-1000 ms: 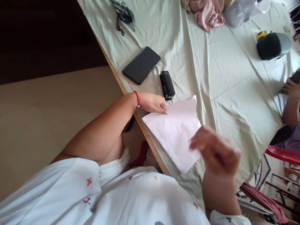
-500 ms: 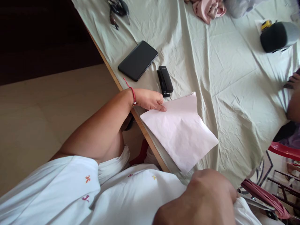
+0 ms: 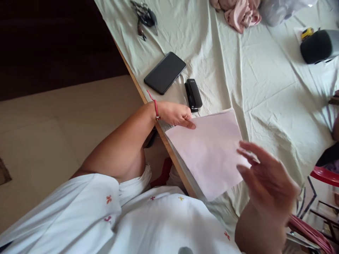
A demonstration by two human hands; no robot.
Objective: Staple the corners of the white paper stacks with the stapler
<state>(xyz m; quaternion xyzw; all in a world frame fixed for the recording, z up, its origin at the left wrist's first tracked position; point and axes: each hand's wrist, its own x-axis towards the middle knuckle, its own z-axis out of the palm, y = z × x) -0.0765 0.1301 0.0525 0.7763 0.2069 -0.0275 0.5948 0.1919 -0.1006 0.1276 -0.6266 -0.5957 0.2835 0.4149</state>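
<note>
My left hand point(image 3: 176, 114), with a red thread bracelet at the wrist, pinches the upper left edge of some pale pinkish-white paper point(image 3: 209, 151). The thumb lies on top and the other fingers are curled underneath. More than one sheet seems to show along the top edge. Beside the paper's right edge is my right hand point(image 3: 265, 176), slightly blurred, its fingers apart and nothing in them; whether it touches the sheet I cannot tell. A black stapler point(image 3: 194, 94) lies just beyond my left hand, and a dark smartphone point(image 3: 165, 73) rests farther left.
A wrinkled pale green cloth point(image 3: 265, 81) covers the table. Keys point(image 3: 145, 17), pink fabric point(image 3: 241, 16), a yellow tape measure point(image 3: 307, 33) and a black-and-grey object point(image 3: 317, 46) lie farther back. Another person's arm point(image 3: 335, 128) shows at the right, near a red chair point(image 3: 324, 175).
My right hand has come up from below to the paper's right side with its fingers apart. The paper lies flatter, still held by my left hand. The whole view has shifted slightly.
</note>
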